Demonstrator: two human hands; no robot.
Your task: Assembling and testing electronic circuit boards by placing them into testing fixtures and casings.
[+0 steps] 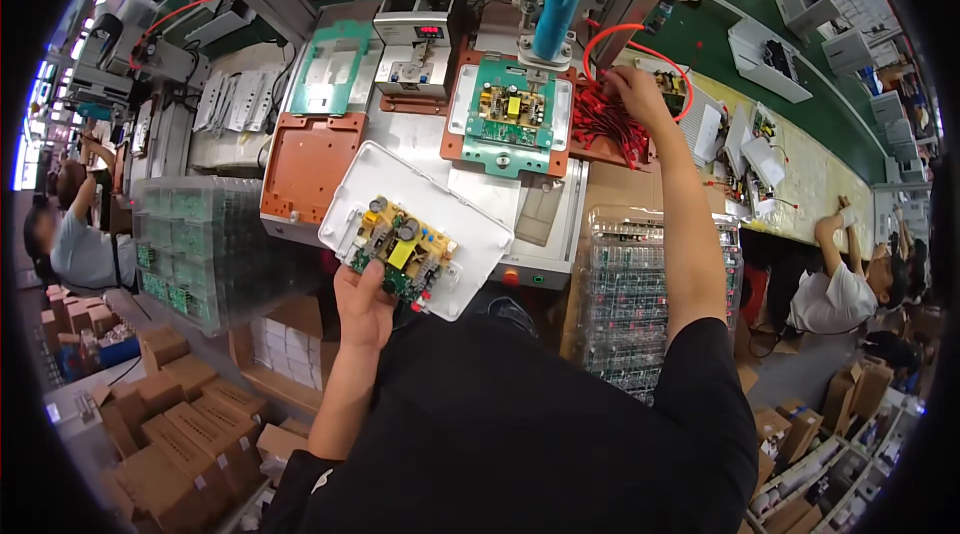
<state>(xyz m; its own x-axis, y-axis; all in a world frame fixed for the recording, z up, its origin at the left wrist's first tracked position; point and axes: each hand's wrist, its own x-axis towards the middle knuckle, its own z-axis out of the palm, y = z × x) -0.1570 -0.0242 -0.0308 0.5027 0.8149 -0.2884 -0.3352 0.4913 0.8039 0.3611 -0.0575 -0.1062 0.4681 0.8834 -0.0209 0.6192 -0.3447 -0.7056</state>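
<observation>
My left hand (365, 306) grips a white plastic housing (455, 214), tilted in front of my body. Against its inner side lies a populated circuit board (400, 246) with a yellow transformer, capacitors and metal heat sinks; my thumb rests at the board's near edge. My right hand (632, 94) is stretched far out to the right, fingers curled together at the upper edge of a heap of red wire leads (615, 129). What its fingertips pinch is too small to make out. Between the hands, a second circuit board (512, 107) sits in a green fixture (500, 159) on the bench.
A blue cylindrical tool (565, 4) hangs over the fixture, with an orange hose (690, 84) looping beside it. Left of it stand a metal box with a red display (415, 39) and a brown tray (312, 169). Stacked clear trays of boards (625, 274) flank me; co-workers sit at both sides.
</observation>
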